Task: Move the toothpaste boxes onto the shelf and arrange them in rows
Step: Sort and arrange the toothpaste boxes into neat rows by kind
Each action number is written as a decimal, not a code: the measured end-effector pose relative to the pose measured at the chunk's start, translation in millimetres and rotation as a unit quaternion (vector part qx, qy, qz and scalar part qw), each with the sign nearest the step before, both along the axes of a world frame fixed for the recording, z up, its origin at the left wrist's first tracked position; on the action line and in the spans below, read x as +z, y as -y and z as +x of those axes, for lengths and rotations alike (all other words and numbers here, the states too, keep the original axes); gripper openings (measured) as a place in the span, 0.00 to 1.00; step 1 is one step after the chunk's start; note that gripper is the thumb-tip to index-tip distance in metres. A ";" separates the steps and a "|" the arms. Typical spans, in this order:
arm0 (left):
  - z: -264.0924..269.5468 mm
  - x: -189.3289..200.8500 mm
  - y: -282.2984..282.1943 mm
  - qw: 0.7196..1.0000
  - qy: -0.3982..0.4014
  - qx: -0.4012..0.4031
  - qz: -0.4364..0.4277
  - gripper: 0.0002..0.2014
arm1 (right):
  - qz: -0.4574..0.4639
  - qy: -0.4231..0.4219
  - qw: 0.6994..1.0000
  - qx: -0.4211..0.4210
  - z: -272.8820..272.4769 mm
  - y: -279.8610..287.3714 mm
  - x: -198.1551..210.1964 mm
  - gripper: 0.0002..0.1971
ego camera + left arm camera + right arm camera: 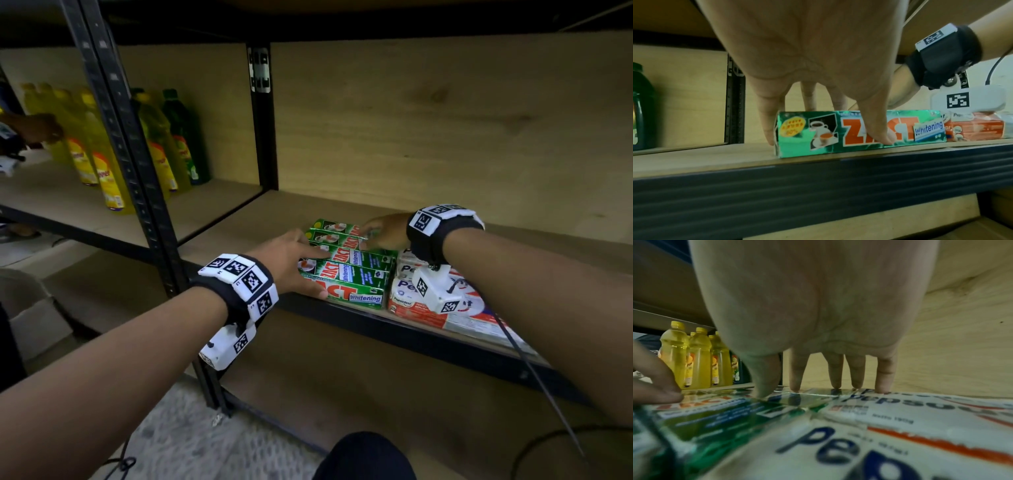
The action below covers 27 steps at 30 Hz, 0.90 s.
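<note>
Several green Zact toothpaste boxes [356,274] lie side by side in a row at the front of the wooden shelf [239,236]. White and red Pepsodent boxes [404,289] lie against their right end. My left hand [294,260] spreads over the left end of the green boxes [818,134], with the thumb [879,129] pressing the front face and straight fingers on top. My right hand [383,233] rests straight fingertips [857,379] on the tops of the rear green boxes [735,415], beside the Pepsodent boxes [900,415].
Yellow bottles [99,164] and green bottles [181,137] stand on the neighbouring shelf at left, where another person's hand [34,126] reaches. A black upright [263,120] divides the bays. A cardboard box [30,318] sits low at left. A cable [531,370] hangs from my right wrist.
</note>
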<state>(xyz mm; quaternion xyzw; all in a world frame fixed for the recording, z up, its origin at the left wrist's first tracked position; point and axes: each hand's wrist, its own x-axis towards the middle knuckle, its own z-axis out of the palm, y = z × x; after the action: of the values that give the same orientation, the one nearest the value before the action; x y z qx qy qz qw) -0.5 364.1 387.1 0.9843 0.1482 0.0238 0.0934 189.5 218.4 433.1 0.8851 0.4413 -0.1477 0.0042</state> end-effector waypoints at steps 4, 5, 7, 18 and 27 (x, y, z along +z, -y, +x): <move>2.9 2.6 1.5 1.000 0.013 -0.012 -0.012 0.40 | -0.028 -0.006 1.000 0.009 9.8 -5.1 -1.6 0.31; 3.1 2.2 2.4 1.000 0.013 -0.009 -0.015 0.40 | -0.027 -0.006 1.000 0.009 11.4 -5.5 -1.8 0.31; 3.3 0.0 4.8 0.999 0.021 0.002 -0.030 0.40 | -0.022 -0.009 1.000 0.010 13.8 -5.3 -2.8 0.30; 7.1 5.8 11.6 0.999 0.025 0.012 -0.029 0.38 | -0.011 -0.008 1.000 0.017 22.8 -5.4 -5.4 0.29; 7.9 9.3 21.8 0.999 0.024 0.019 -0.024 0.38 | -0.012 -0.009 1.000 0.021 26.2 -6.1 -8.0 0.28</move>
<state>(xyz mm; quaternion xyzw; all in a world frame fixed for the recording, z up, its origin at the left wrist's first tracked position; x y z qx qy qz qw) 7.4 342.3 396.4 0.9779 0.1648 0.0454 0.1201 215.7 224.5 425.0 0.8743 0.4579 -0.1604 0.0142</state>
